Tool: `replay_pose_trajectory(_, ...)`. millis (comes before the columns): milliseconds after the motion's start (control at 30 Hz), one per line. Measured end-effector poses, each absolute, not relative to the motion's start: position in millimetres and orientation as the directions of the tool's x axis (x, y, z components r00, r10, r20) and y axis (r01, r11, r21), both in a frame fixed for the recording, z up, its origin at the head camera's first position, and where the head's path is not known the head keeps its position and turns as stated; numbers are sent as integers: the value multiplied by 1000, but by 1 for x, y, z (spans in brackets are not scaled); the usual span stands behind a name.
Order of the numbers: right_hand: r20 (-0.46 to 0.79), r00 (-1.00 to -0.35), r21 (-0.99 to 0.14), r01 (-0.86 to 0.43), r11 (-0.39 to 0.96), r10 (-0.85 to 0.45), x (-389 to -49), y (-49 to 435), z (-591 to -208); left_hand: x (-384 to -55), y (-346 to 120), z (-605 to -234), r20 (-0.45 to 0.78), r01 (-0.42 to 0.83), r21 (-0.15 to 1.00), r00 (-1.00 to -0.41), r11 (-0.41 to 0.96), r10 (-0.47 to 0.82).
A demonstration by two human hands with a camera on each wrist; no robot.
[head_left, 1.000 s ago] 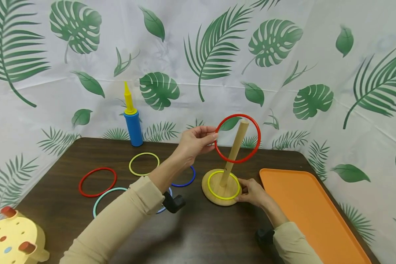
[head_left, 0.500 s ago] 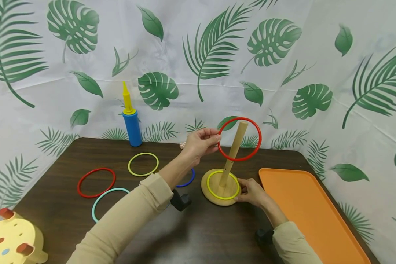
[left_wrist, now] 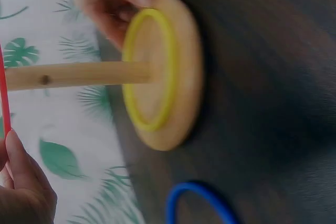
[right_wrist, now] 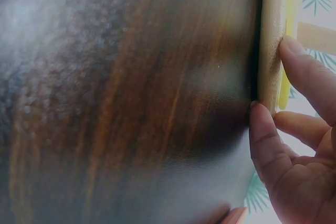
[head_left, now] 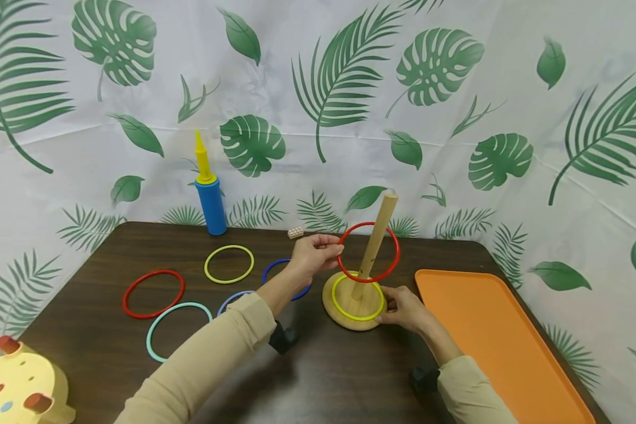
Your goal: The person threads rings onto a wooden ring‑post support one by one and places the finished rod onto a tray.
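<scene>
My left hand (head_left: 314, 256) pinches a red ring (head_left: 398, 253) by its left side. The ring hangs tilted around the upright post (head_left: 377, 238) of a wooden ring-toss stand, above its base; its near edge crosses in front of the post. A yellow ring (head_left: 361, 319) lies around the post on the round base (head_left: 333, 313). At the base's right edge, my right hand (head_left: 407, 311) grips the rim; the right wrist view shows the thumb (right_wrist: 293, 51) on the upper side and a finger (right_wrist: 262, 124) at the lower edge.
Left on the dark table lie a red ring (head_left: 153, 317), a teal ring (head_left: 148, 338), a pale yellow ring (head_left: 229, 247) and blue rings, partly behind my arm. A blue pump (head_left: 212, 206) and small pink brick (head_left: 295, 232) stand behind. An orange tray (head_left: 487, 330) lies right.
The left hand has lowered the red ring from the post's top to partway down it, after a slight move right. The right hand stays at the base.
</scene>
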State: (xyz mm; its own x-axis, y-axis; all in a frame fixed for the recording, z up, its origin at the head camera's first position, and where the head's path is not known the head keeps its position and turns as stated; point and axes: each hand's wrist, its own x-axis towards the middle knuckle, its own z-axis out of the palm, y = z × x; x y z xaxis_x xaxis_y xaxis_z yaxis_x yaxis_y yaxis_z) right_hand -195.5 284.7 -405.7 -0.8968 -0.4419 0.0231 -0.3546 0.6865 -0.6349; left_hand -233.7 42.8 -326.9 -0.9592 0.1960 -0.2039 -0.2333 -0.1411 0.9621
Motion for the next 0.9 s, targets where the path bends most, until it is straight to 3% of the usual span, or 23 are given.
replay_pose_trajectory(367,8,-903,-637,-336,694,-429,-196,283,-403,-235,39,-365,-247,-248,969,-962,9,117)
replay_pose_trajectory(900,47,-893,-637,-372,675,-447,-195,283,-406,-237,50,-397,-286,-281,957,-956,69,67)
